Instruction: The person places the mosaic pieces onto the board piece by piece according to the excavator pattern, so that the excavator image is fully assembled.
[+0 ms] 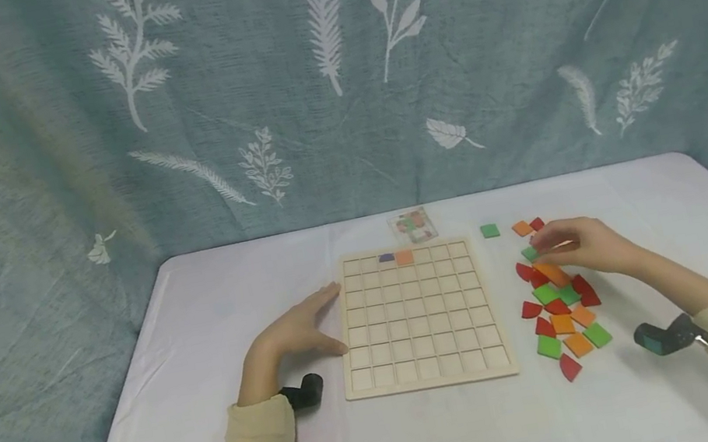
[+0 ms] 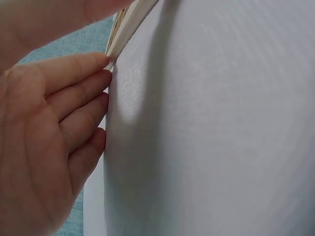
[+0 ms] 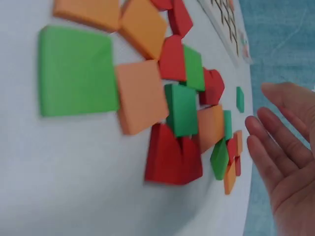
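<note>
A pale wooden grid board [image 1: 431, 384] lies in the middle of the table in the head view. In its top row sit a small purple tile [image 1: 386, 257] and an orange square tile [image 1: 404, 257]. My left hand [image 1: 295, 330] rests at the board's left edge, fingers [image 2: 81, 88] extended with their tips right at the rim. Over the far part of a scattered pile, my right hand [image 1: 585, 243] hovers with loosely bent fingers. The right wrist view shows nothing between those fingers [image 3: 275, 140]. Beneath and nearer lie green squares [image 1: 549, 346], orange squares [image 1: 578, 345] and red quarter-round tiles [image 1: 570, 367].
A patterned card [image 1: 413, 226] lies behind the board. One green square tile [image 1: 489, 230] sits apart, right of the card. The white-covered table [image 1: 210, 294] ends at a teal leaf-print curtain [image 1: 316, 164]. Each wrist carries a black camera.
</note>
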{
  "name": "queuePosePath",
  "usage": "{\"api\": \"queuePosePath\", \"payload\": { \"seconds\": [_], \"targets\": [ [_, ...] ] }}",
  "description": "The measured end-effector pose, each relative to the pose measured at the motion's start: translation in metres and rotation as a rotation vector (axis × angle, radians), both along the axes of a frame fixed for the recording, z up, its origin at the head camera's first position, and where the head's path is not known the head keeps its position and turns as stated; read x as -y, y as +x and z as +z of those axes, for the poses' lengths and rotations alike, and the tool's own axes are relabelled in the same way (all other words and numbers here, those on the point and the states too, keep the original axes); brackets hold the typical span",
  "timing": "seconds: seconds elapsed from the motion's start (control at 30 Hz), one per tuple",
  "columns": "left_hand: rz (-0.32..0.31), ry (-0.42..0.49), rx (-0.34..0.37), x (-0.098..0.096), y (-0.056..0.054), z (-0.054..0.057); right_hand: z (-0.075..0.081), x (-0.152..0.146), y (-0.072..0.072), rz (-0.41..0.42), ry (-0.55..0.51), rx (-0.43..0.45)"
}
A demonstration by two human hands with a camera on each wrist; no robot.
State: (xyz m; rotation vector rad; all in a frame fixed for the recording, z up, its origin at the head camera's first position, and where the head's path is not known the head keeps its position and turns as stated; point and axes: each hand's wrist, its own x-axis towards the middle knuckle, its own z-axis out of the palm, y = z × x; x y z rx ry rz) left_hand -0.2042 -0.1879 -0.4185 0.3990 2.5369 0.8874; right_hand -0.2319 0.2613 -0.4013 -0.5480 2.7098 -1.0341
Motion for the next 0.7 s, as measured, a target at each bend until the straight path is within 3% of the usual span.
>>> {"api": "queuePosePath", "payload": {
  "seconds": [0.7],
  "targets": [
    [0.002,0.000,0.009,0.001,-0.001,0.000,-0.013,0.018,0.008,0.074,0.091,-0.129]
  ]
}}
